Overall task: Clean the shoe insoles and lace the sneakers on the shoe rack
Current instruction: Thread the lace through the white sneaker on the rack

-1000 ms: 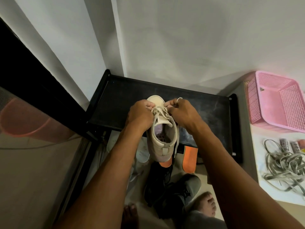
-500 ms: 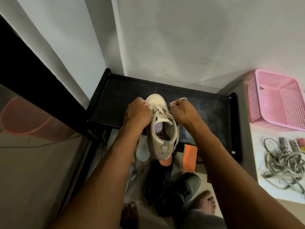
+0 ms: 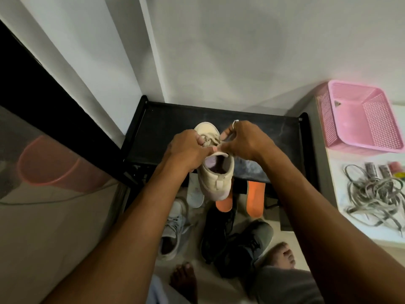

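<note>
- Presently the lacing step is judged to be in hand: a beige sneaker [image 3: 215,183] is held, toe pointing away, over the front edge of the shoe rack [image 3: 175,119] — whether its sole rests on the top shelf cannot be told
- The left hand [image 3: 188,148] is closed with curled fingers at the left side of the shoe's throat, and the lace [image 3: 211,139] is pinched there beside the tongue
- The right hand [image 3: 243,139], a ring on one finger, is likewise curled, and the lace is pinched just across from the left hand; the two hands almost touch over the tongue
- The lace is seen crossed over the front of the shoe, so this shoe is judged nearly laced; the eyelet reached is hidden by the fingers
- Next, the ends would need to be drawn up evenly and tied or tucked — equal, gentle tension is called for, with the shoe kept steady
- More work is judged left: two orange insoles [image 3: 255,198] are propped below the rack, a grey sneaker [image 3: 173,229] and dark sneakers [image 3: 219,233] lie on the floor, and loose laces [image 3: 377,194] are tangled on the white worktop [image 3: 341,189] at the right
</note>
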{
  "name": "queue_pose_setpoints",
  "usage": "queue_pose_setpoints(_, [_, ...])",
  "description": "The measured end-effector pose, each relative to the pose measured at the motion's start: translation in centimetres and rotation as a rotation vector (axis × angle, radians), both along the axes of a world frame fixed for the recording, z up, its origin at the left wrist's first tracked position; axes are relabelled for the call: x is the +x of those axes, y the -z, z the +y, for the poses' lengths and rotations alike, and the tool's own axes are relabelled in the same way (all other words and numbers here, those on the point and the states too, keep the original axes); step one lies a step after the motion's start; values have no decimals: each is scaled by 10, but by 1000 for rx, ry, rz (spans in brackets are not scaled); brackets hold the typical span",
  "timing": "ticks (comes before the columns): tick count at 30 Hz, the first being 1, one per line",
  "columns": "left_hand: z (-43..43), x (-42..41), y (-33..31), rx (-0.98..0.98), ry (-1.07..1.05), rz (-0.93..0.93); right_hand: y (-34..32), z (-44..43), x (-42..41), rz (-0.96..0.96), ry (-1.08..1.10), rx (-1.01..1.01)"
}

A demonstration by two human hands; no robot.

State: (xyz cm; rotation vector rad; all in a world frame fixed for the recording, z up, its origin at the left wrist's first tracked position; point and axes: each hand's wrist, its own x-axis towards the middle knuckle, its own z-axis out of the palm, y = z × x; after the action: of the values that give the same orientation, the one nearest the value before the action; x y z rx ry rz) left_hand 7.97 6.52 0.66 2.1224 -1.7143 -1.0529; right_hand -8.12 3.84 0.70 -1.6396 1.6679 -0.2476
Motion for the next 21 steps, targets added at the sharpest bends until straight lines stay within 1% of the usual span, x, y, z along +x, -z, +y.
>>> queue_pose_setpoints(3, [-3, 4, 4, -78, -93, -40, 7, 3, -5, 46, 22, -139])
queue_pose_setpoints(5, [-2, 11, 6, -107, -174, -5, 10, 7, -16, -16, 91, -170])
queue_pose_setpoints(7, [-3, 17, 7, -101, -206, 8, 13, 9, -24, -48, 122, -182])
queue_pose_setpoints(11, [-5, 19, 9, -96, -169, -31, 20, 12, -26, -20, 57, -227])
queue_pose_setpoints(15, [-8, 20, 12, -137, -111, -106, 27, 8, -29, 18, 33, -195])
queue_pose_setpoints(18, [-7, 14, 14, -152, -70, -102, 26, 5, -25, 90, -5, -186])
queue_pose_setpoints(21, [-5, 8, 14, -134, -36, -67, 17, 4, -13, 237, -100, -155])
